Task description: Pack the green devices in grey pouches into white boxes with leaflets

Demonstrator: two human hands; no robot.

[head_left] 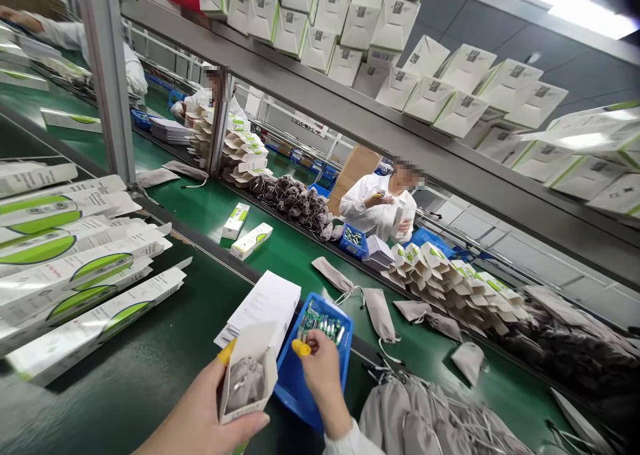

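My left hand (213, 402) is closed around an open white carton (270, 368) with its flap up. Inside the carton sits a grey drawstring pouch (246, 383). My right hand (320, 365) is over a blue bin (295, 395), its thumb and fingertips pinched together beside the batteries. Whatever is between those fingertips is too small to make out. Several green and silver batteries (327, 323) lie at the bin's far end. A yellow cover (301, 348) is on one right-hand finger, and another yellow cover (227, 353) shows on the left hand. A stack of white leaflets (265, 308) lies beside the bin.
Many open cartons (90, 268) lie at left. Grey pouches (425, 415) are heaped at right, with loose pouches (379, 314) on the green belt (310, 262). Two closed cartons (251, 240) lie farther off. A shelf beam (350, 98) with boxes crosses above; co-workers (375, 202) are opposite.
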